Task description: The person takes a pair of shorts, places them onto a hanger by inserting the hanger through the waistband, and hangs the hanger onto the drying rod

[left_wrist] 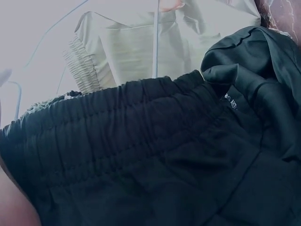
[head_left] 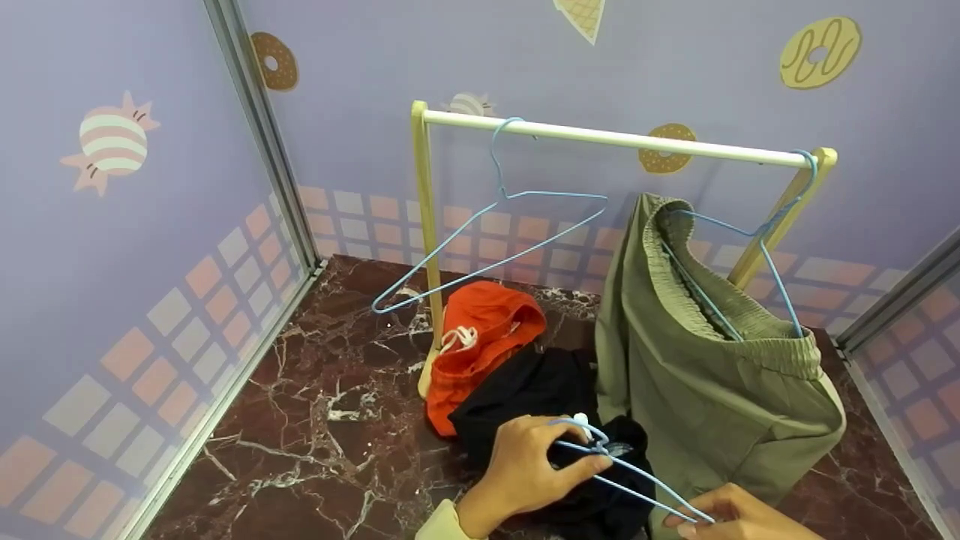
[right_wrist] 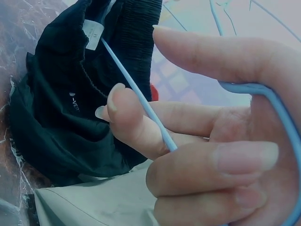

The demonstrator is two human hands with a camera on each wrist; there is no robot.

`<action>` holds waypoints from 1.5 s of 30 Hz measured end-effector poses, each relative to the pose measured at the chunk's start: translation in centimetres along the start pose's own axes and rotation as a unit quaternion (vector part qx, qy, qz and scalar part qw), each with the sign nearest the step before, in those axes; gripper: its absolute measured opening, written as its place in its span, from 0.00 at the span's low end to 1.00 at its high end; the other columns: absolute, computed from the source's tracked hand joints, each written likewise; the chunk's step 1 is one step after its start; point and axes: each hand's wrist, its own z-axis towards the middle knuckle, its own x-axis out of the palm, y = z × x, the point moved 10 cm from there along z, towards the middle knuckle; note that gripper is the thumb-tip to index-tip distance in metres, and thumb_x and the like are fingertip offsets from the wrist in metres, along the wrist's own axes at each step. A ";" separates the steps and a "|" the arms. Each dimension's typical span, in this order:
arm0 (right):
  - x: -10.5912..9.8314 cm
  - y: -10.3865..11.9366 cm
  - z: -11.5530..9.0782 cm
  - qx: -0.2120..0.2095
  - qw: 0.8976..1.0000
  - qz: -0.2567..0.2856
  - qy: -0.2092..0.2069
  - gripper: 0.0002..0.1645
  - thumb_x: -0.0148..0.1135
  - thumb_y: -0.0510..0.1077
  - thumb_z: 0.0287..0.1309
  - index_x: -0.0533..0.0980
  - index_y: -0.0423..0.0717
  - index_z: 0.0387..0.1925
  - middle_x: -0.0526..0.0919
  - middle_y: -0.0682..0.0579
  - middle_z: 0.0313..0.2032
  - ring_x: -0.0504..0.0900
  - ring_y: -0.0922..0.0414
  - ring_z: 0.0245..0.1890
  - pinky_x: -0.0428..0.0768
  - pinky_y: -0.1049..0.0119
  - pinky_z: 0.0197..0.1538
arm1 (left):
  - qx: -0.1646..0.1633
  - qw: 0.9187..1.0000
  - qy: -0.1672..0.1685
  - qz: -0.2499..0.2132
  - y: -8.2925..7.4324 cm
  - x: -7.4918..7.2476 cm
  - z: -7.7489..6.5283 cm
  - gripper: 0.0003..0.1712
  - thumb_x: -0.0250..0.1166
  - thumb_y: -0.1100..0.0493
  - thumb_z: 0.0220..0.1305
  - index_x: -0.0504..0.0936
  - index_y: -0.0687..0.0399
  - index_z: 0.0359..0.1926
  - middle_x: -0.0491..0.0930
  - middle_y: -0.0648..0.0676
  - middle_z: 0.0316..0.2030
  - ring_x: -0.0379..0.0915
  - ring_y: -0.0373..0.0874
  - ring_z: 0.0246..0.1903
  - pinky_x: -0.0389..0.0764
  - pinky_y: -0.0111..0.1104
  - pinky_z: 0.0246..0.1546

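Observation:
Black pants (head_left: 529, 382) with a gathered elastic waistband (left_wrist: 117, 122) lie bunched low in the head view. My left hand (head_left: 536, 461) grips them at the waistband; in the left wrist view only a bit of that hand (left_wrist: 14, 202) shows at the edge. A light blue wire hanger (head_left: 652, 484) is held in my right hand (head_left: 739, 517). In the right wrist view, curled fingers of the right hand (right_wrist: 197, 141) surround the hanger wire (right_wrist: 131, 82), and one end of it runs into the waist opening beside a white label (right_wrist: 93, 34).
A rack with a white bar (head_left: 600, 135) and wooden legs stands behind. A bare blue hanger (head_left: 495, 262) hangs at its left, olive-green pants (head_left: 720, 405) on another hanger at its right. An orange garment (head_left: 480, 337) with a white drawstring lies on the dark marbled surface (head_left: 300, 435).

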 end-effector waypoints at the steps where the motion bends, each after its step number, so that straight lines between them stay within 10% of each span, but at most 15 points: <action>1: 0.0 0.1 0.0 0.001 1.000 -0.007 -0.003 0.17 0.42 0.31 0.62 0.76 0.29 0.43 0.57 0.41 0.12 0.61 0.73 0.14 0.59 0.69 0.10 | 0.002 1.000 -0.002 0.000 -0.1 0.0 0.0 0.16 0.61 0.32 0.50 0.80 0.35 0.26 0.78 0.31 0.26 0.73 0.26 0.26 0.70 0.20 0.30; 18: 0.0 0.5 0.5 -0.004 0.998 -0.065 -0.008 0.15 0.45 0.31 0.61 0.75 0.28 0.45 0.74 0.66 0.20 0.65 0.76 0.16 0.70 0.77 0.19 | 0.016 0.999 -0.041 -0.012 -1.0 -0.5 0.2 0.13 0.61 0.35 0.51 0.78 0.33 0.22 0.78 0.31 0.22 0.72 0.24 0.23 0.69 0.18 0.27; 38: 1.9 1.4 0.6 -0.059 0.995 0.019 0.084 0.21 0.33 0.28 0.62 0.67 0.23 0.53 0.82 0.59 0.39 0.78 0.69 0.34 0.79 0.68 0.40 | 0.052 0.995 -0.082 0.031 -1.4 -0.9 0.0 0.19 0.64 0.39 0.52 0.73 0.39 0.12 0.75 0.36 0.15 0.70 0.28 0.17 0.69 0.22 0.22; 45: 2.8 2.4 0.4 -0.112 0.983 0.085 0.122 0.23 0.28 0.29 0.65 0.62 0.23 0.57 0.72 0.48 0.21 0.71 0.69 0.22 0.73 0.67 0.22 | 0.064 0.993 -0.094 0.035 -1.5 -1.3 -0.1 0.18 0.63 0.44 0.55 0.74 0.39 0.12 0.69 0.37 0.11 0.63 0.27 0.13 0.62 0.18 0.17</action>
